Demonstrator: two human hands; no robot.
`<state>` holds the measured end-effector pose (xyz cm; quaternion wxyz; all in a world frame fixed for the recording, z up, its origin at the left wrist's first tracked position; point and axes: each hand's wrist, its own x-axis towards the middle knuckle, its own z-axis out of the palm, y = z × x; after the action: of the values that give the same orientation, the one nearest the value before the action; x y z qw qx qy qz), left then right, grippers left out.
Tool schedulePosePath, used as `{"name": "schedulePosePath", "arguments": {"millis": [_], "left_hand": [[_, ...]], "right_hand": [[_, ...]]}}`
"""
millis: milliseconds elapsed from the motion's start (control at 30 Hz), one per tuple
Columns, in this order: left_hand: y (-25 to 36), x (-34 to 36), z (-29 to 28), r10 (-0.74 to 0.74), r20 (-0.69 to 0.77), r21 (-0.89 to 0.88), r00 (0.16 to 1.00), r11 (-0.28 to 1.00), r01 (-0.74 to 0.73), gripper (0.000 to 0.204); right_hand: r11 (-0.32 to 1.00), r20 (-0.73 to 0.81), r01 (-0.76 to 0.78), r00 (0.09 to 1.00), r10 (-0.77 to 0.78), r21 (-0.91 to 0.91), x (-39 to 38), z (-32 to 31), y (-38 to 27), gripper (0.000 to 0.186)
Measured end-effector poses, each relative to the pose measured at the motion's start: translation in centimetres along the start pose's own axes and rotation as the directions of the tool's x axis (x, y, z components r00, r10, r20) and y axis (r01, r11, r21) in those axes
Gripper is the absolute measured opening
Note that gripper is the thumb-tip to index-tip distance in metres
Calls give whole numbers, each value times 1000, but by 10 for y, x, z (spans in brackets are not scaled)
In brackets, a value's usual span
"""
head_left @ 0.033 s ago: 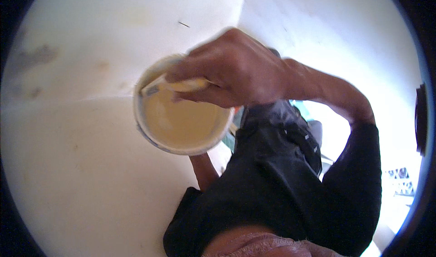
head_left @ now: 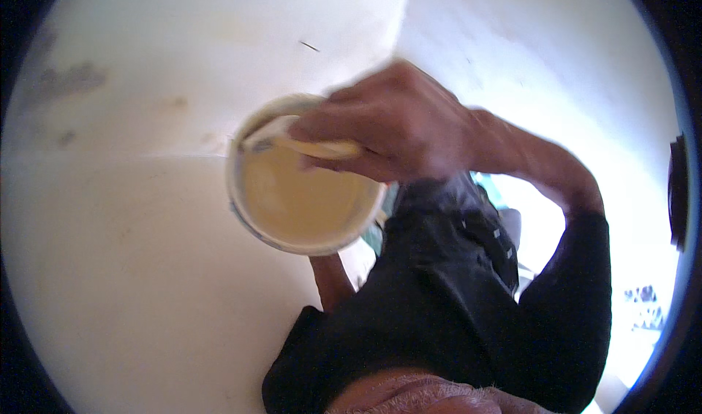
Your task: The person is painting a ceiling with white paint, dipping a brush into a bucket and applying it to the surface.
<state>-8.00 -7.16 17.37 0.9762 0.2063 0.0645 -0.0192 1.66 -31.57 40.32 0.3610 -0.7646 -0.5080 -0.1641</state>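
Observation:
A round white bucket (head_left: 252, 233) of cream-yellow paint (head_left: 307, 202) hangs in front of me, its open top facing up. My right hand (head_left: 391, 125) is closed around the pale yellow handle of a paintbrush (head_left: 325, 149). The brush head lies at the left inner side of the bucket rim, over the paint. My left forearm (head_left: 333, 279) reaches up behind the bucket, which hides the left hand and its fingers.
A pale wall (head_left: 146, 268) with faint stains fills the left side and meets another white wall (head_left: 497, 48) at a corner. One dark mark (head_left: 309, 46) shows on the wall above the bucket. A dark object (head_left: 677, 195) stands at the right edge.
The bucket, brush and right hand sit slightly farther right and lower in the view. The wall marks and corner have also shifted right. The right hand keeps its hold on the paintbrush.

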Motion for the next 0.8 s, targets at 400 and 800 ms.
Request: {"name": "schedulePosePath", "arguments": {"millis": [400,800], "left_hand": [[-19,20,-8,185,-40,-109,982,976,-189,89],[-24,24,-6,77,19,-235,997,969,-70,89]], "right_hand": [[599,213,-520,834,508,608,-12,-17,-25,16],[968,-70,-191,976,204,164,10,-21,-13,20]]}}
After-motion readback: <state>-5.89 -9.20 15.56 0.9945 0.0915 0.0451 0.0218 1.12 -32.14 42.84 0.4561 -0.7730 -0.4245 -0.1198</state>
